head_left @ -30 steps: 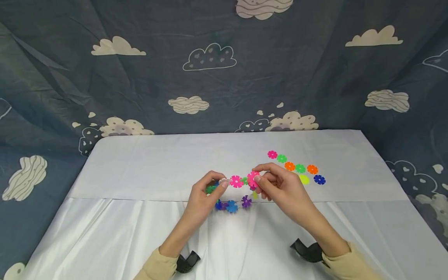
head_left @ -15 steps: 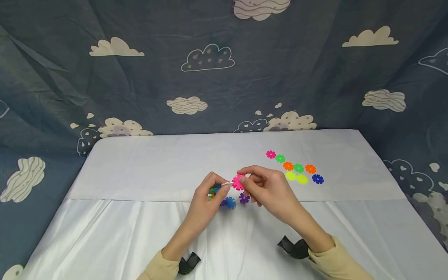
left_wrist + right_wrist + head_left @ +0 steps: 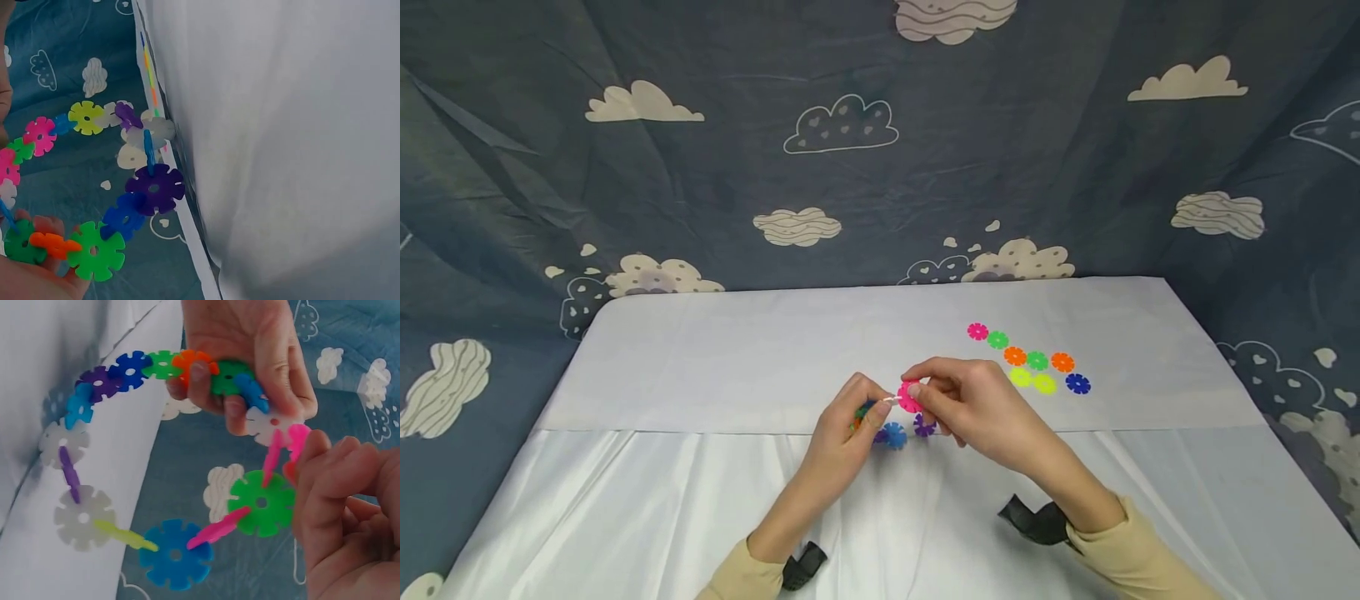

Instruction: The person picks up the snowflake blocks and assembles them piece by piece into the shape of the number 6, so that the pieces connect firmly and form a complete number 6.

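Observation:
A chain of slotted, flower-shaped interlocking discs hangs in a loop below both hands. In the right wrist view it includes a blue disc (image 3: 175,555), a green disc (image 3: 261,503) and a purple disc (image 3: 99,384). My left hand (image 3: 846,429) pinches a white disc (image 3: 269,425), with the green and orange discs (image 3: 56,245) against its curled fingers. Close by, my right hand (image 3: 988,408) pinches a pink disc (image 3: 909,397) between thumb and forefinger. The pink disc's edge meets the white one; how deep the slots engage is hidden by the fingers.
Several loose discs lie on the white-covered table (image 3: 700,358) at the back right, among them an orange disc (image 3: 1062,362), a yellow disc (image 3: 1044,384) and a dark blue disc (image 3: 1078,383). A dark cloud-patterned cloth (image 3: 715,183) hangs behind the table.
My right hand has moved left toward the left hand, bringing the pink disc up to the white one. A yellow disc on the table is uncovered. My left hand has barely shifted.

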Demonstrator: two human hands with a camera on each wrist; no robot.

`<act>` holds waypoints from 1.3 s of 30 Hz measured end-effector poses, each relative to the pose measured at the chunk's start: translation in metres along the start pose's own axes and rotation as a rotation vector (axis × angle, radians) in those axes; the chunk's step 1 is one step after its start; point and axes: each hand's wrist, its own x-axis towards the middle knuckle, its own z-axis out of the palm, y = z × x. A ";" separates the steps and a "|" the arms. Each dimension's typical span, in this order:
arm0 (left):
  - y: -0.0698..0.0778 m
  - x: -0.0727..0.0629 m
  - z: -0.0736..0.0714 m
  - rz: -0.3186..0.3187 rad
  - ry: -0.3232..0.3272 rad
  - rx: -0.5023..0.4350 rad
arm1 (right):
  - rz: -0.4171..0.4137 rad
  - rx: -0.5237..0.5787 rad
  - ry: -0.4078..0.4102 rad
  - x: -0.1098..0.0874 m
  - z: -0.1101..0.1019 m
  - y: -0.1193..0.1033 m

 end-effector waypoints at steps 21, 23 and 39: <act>-0.004 -0.002 -0.010 -0.116 0.005 -0.024 | -0.017 -0.036 0.001 0.007 0.007 -0.003; -0.006 -0.002 -0.012 -0.154 0.009 -0.031 | -0.009 -0.014 0.018 0.006 0.005 0.002; -0.002 0.003 -0.017 -0.300 -0.001 -0.087 | 0.178 -0.167 0.214 -0.035 -0.057 0.117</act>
